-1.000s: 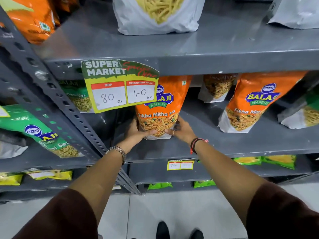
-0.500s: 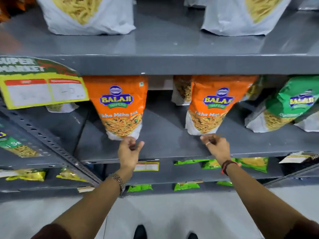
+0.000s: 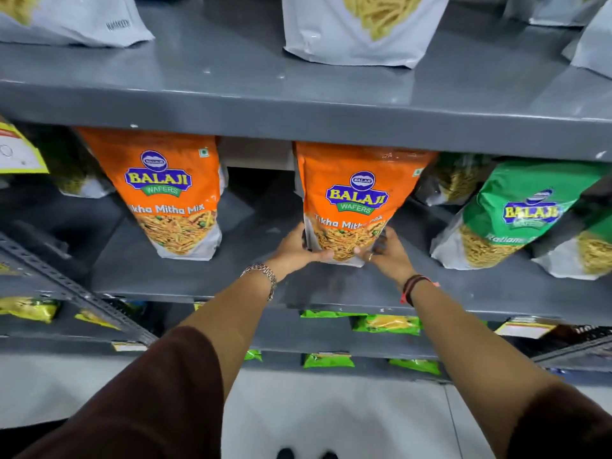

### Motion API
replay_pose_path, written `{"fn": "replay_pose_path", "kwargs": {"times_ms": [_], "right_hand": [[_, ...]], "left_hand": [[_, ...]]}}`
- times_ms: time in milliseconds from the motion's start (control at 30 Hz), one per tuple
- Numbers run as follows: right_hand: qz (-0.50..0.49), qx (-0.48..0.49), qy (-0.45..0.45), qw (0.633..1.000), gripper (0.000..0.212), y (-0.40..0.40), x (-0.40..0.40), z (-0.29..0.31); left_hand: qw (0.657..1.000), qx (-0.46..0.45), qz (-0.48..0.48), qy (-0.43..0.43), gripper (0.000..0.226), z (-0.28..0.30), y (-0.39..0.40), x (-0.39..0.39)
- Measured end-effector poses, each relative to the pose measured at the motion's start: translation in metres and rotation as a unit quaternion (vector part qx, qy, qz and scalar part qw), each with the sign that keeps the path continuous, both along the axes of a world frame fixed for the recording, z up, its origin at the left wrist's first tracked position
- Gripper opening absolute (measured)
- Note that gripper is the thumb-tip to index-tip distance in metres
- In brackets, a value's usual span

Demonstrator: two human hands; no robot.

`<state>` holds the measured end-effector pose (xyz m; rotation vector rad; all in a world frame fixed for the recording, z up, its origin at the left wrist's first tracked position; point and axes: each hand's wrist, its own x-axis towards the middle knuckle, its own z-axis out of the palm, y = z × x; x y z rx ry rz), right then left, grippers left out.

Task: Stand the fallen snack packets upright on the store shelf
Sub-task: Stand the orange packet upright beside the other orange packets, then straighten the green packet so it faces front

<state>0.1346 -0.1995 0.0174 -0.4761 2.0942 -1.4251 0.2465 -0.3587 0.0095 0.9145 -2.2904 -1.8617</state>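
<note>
Tikha Mitha Mix packet (image 3: 356,207), orange, stands on the middle grey shelf (image 3: 185,279), gripped at its base by left hand (image 3: 298,248) and right hand (image 3: 384,255). Risk, as I judge it: soft base slumps forward once freed, or nudges the leaning green Balaji packet (image 3: 516,220) nearby.

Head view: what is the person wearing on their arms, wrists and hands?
Dark maroon sleeves pushed up both forearms. Left wrist: a metal link bracelet. Right wrist: dark and red thread bands. The right hand has a ring on one finger.
</note>
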Motion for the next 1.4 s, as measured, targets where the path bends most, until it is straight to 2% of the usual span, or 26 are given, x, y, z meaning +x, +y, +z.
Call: {"fn": "replay_pose_path", "kwargs": {"times_ms": [100,300,433,600,667,767,867,933,1033,1067,1167,1267,1333,1400], "right_hand": [[-0.004,-0.006,-0.007,1.000,0.068,-0.002,0.002,-0.002],[-0.005,-0.009,-0.010,1.000,0.070,-0.013,0.014,-0.006],[-0.006,-0.003,-0.007,1.000,0.073,-0.016,0.023,-0.015],[-0.039,0.029,0.023,0.999,0.080,0.000,0.018,-0.024],[-0.093,0.017,0.020,0.995,0.063,0.020,0.012,-0.032],[-0.165,0.017,0.046,0.985,0.025,0.069,0.000,-0.037],[-0.212,0.057,0.066,0.973,0.023,0.128,-0.021,-0.038],[-0.251,0.062,0.065,0.964,0.028,0.161,-0.041,-0.037],[-0.278,0.052,0.071,0.956,0.025,0.198,-0.080,-0.029],[-0.270,0.044,0.070,0.959,0.025,0.205,-0.093,-0.026],[-0.197,0.001,0.037,0.980,0.035,0.219,-0.127,-0.017],[-0.080,0.045,0.063,0.994,0.050,0.230,-0.158,-0.011],[-0.030,0.046,0.062,0.997,0.072,0.232,-0.173,-0.007],[0.007,0.003,0.026,1.000,0.089,0.230,-0.183,-0.006]], "left_hand": [[0.999,-0.015,0.029,0.003,0.076,0.000,0.002,0.003],[0.999,-0.025,0.039,0.002,0.082,-0.006,-0.013,0.018],[0.999,-0.023,0.037,-0.003,0.077,-0.006,-0.015,0.027],[0.992,-0.101,0.061,-0.053,0.062,-0.014,-0.012,0.041],[0.984,-0.137,0.093,-0.065,0.055,-0.020,-0.008,0.052],[0.990,-0.109,0.075,-0.059,0.034,-0.023,0.012,0.062],[0.998,-0.043,-0.003,-0.054,0.005,-0.024,0.044,0.052],[0.999,-0.005,-0.030,-0.045,0.013,-0.023,0.069,0.032],[0.999,0.033,-0.039,-0.013,0.008,-0.021,0.116,-0.010],[0.999,0.038,-0.036,0.003,0.017,-0.019,0.131,-0.023],[0.999,0.041,-0.020,0.007,0.045,-0.014,0.165,-0.062],[0.999,0.041,-0.010,0.000,0.071,-0.004,0.190,-0.100],[0.999,0.032,0.004,0.012,0.082,0.002,0.205,-0.125],[0.999,0.022,0.019,0.026,0.090,0.010,0.213,-0.144]]}}
